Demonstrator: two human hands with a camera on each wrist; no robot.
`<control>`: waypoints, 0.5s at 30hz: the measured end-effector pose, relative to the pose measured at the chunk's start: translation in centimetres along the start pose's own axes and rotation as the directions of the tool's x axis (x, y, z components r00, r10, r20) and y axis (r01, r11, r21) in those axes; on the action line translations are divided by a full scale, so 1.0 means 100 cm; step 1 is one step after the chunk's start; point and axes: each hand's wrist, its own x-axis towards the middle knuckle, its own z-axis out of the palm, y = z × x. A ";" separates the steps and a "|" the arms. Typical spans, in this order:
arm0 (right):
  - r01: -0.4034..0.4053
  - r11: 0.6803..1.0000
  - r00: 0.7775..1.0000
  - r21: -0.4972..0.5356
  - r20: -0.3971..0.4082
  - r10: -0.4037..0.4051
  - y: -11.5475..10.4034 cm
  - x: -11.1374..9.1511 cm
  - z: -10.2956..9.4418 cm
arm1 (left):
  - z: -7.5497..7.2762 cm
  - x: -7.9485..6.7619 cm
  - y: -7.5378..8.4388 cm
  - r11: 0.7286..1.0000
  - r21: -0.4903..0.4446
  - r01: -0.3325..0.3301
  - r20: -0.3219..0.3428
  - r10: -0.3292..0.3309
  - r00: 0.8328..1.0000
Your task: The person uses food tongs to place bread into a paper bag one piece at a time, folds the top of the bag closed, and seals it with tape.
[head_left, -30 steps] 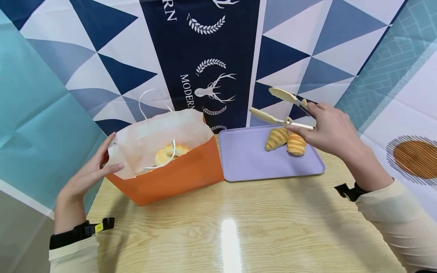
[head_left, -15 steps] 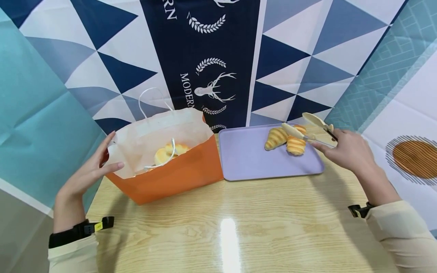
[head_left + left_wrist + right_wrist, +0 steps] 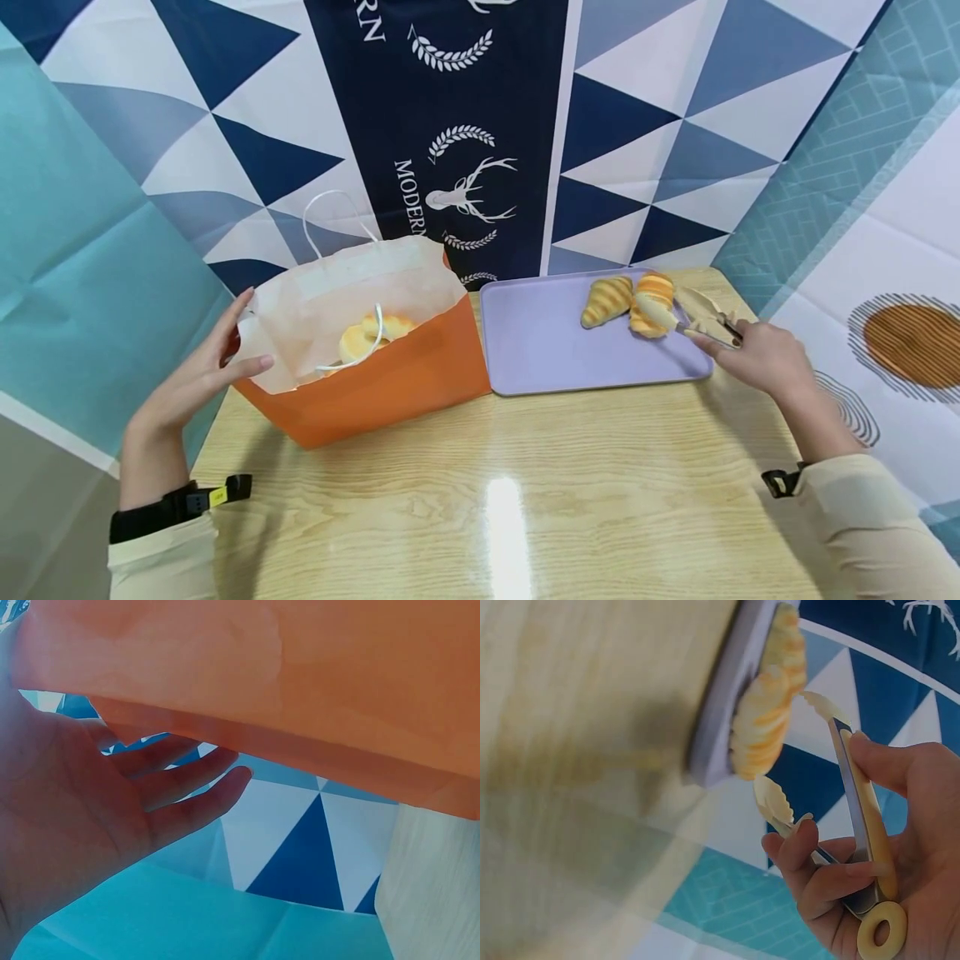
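My left hand (image 3: 187,379) holds the left end of an orange paper bag (image 3: 397,375), thumb over the rim and fingers outside. In the left wrist view those fingers (image 3: 199,810) lie loosely spread below the orange side. Pale yellow ring-shaped bread (image 3: 356,343) shows inside the white-lined bag; deeper contents are hidden. My right hand (image 3: 765,358) grips food tongs (image 3: 862,817) with cream tips, spread around the right-hand croissant (image 3: 654,287). One tip covers its front in the head view; contact cannot be told. A second croissant (image 3: 607,302) lies beside it on a lilac tray (image 3: 540,350).
The tray stands just right of the bag on a wooden table (image 3: 390,508). Patterned cloth (image 3: 480,100) rises behind them. White string handles (image 3: 375,337) stick up from the bag, one crossing in front of the bread.
My right hand has moved right and down, bringing the spread tongs from above the tray to the right-hand croissant. The left hand and bag have stayed in place.
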 end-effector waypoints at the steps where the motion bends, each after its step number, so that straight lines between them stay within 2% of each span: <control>1: 0.001 1.000 1.000 0.000 0.007 -0.001 0.001 0.001 0.002 | 0.000 0.000 0.000 1.000 0.001 0.002 0.001 -0.002 1.000; 9: -0.013 1.000 0.998 0.014 0.062 0.012 0.005 0.007 0.014 | 0.000 0.000 0.000 1.000 0.001 0.005 -0.002 -0.005 1.000; 15: -0.022 0.999 0.999 0.043 0.043 0.020 0.001 0.008 0.014 | 0.001 0.000 0.001 1.000 0.003 0.009 -0.006 -0.009 1.000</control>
